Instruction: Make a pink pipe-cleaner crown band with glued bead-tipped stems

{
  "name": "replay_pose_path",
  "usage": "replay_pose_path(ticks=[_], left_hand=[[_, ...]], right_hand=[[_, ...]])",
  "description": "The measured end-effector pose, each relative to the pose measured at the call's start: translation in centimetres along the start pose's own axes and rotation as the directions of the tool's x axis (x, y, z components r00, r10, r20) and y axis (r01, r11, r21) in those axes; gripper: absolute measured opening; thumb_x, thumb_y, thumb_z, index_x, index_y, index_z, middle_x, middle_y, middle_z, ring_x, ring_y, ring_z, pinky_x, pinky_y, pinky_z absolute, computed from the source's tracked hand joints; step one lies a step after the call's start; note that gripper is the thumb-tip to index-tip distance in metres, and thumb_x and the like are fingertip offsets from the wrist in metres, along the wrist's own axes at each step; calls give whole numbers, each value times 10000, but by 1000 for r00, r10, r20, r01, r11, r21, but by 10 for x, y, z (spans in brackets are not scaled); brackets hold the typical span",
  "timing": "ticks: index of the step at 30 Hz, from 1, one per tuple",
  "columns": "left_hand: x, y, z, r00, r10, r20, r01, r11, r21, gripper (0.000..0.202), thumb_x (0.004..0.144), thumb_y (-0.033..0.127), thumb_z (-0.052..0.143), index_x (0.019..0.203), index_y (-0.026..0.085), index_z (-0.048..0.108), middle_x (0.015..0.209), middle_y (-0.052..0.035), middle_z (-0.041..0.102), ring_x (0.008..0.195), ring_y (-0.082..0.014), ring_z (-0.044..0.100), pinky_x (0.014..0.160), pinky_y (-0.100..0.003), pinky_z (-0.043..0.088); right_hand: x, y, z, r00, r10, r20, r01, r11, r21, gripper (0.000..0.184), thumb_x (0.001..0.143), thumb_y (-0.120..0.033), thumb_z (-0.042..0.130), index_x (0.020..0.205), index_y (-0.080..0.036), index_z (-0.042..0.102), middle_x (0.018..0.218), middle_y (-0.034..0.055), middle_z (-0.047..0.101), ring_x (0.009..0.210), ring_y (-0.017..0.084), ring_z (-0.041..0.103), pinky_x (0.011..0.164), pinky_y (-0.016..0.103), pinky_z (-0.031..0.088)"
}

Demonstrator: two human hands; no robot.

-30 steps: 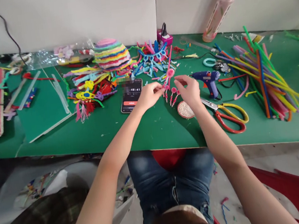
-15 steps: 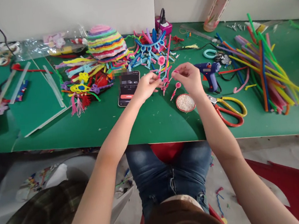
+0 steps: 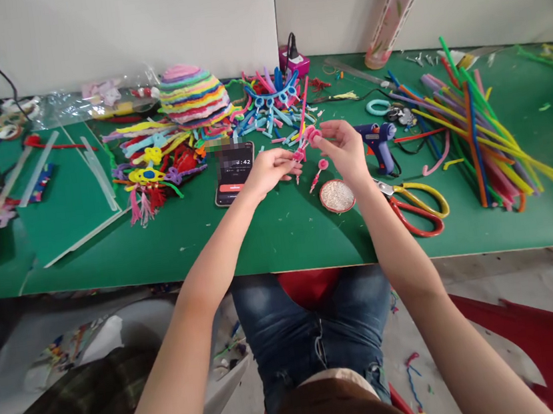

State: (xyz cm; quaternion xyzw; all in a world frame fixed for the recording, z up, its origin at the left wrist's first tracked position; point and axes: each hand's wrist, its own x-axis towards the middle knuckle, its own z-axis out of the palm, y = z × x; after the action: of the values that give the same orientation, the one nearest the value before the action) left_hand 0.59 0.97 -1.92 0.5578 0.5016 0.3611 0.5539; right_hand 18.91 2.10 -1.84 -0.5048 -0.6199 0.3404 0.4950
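Both hands are over the green table, working on a pink pipe-cleaner strand [image 3: 312, 135] with round, flower-like curls. My left hand [image 3: 272, 170] pinches the strand's lower part between thumb and fingers. At the upper end, my right hand [image 3: 346, 146] closes thumb and fingers on a pink curl; the exact grip is partly hidden. Just below the hands, a similar short pink piece [image 3: 319, 175] lies on the table. Close by stands a small red-rimmed dish [image 3: 338, 209] of tiny pale beads. A phone [image 3: 235, 175] showing a timer lies beside my left hand.
Right of my right hand are a blue glue gun [image 3: 378, 144] and scissors [image 3: 420, 206] with red and yellow handles. Farther right lies a heap of coloured pipe cleaners [image 3: 489, 134]. A striped hat [image 3: 193, 96] and finished pipe-cleaner pieces [image 3: 153, 162] sit at the back left.
My right hand has moved from a thin pink end to the round curl, closer to my left hand. The strand has tilted towards the right hand. The view has shifted slightly.
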Motion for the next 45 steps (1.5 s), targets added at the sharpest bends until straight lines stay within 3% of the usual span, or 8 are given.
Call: replay_pose_path(ticks=[3, 7, 13, 21, 28, 32, 36, 45], left_hand=[[2, 0, -1, 994, 0, -113, -1, 1000, -4, 107, 853, 162, 596, 949, 120, 612, 895, -88, 730, 771, -140, 706, 578, -191, 488], [5, -1, -3, 981, -12, -193, 6, 1000, -31, 137, 870, 215, 581, 980, 140, 616, 945, -78, 726, 802, -139, 706, 564, -179, 478], [4, -1, -2, 989, -54, -134, 34, 989, -142, 167, 860, 218, 593, 1007, 149, 628, 991, -78, 725, 795, -130, 706, 480, -150, 407], [3, -1, 0, 994, -33, -100, 10, 975, -222, 215, 830, 212, 639, 1037, 156, 623, 969, -82, 734, 800, -119, 705, 463, -133, 383], [4, -5, -2, 998, -30, -53, 18, 973, -229, 193, 843, 217, 624, 1024, 150, 626, 995, -87, 734, 875, -133, 709, 593, -165, 482], [5, -5, 1, 998, -18, -68, 6, 986, -168, 170, 863, 191, 590, 1024, 142, 612, 983, -92, 735, 829, -138, 716, 604, -188, 496], [3, -1, 3, 994, -35, -100, 24, 993, -113, 187, 866, 154, 564, 1048, 134, 599, 943, -96, 738, 784, -149, 719, 545, -182, 468], [-2, 7, 1, 987, 30, -156, -40, 997, -63, 137, 842, 176, 584, 969, 148, 628, 945, -86, 740, 878, -174, 698, 624, -222, 509]], right_hand=[[-2, 2, -11, 1000, 15, 19, -8, 947, -322, 369, 799, -482, 625, 1052, -212, 623, 955, 67, 637, 910, 210, 601, 752, 366, 478], [-8, 8, -18, 979, 125, 163, 25, 715, -699, 228, 685, -366, 747, 821, -204, 663, 965, 94, 621, 978, 275, 547, 770, 393, 443], [-9, 4, -14, 941, 176, 289, 40, 789, -613, 216, 762, -307, 666, 953, -212, 636, 919, 58, 646, 804, 191, 567, 684, 328, 426], [-15, -1, -20, 949, 161, 271, 152, 519, -841, 334, 791, -462, 642, 985, -191, 641, 1062, 133, 604, 1012, 299, 526, 794, 399, 390], [-16, -1, -24, 941, 173, 291, 165, 516, -840, 290, 753, -436, 681, 904, -190, 668, 1029, 138, 620, 1032, 330, 512, 813, 434, 381], [-12, -4, -21, 930, 157, 331, 131, 702, -700, 181, 737, -362, 709, 799, -202, 652, 947, 82, 657, 972, 277, 551, 827, 428, 386], [-7, -11, -19, 925, 64, 374, -8, 989, -151, 275, 735, -456, 684, 744, -196, 598, 767, 26, 659, 747, 170, 584, 709, 329, 435], [1, -9, -22, 995, 64, 73, -77, 978, 193, 252, 704, -395, 707, 777, -183, 594, 724, 19, 679, 650, 127, 596, 635, 283, 452]])
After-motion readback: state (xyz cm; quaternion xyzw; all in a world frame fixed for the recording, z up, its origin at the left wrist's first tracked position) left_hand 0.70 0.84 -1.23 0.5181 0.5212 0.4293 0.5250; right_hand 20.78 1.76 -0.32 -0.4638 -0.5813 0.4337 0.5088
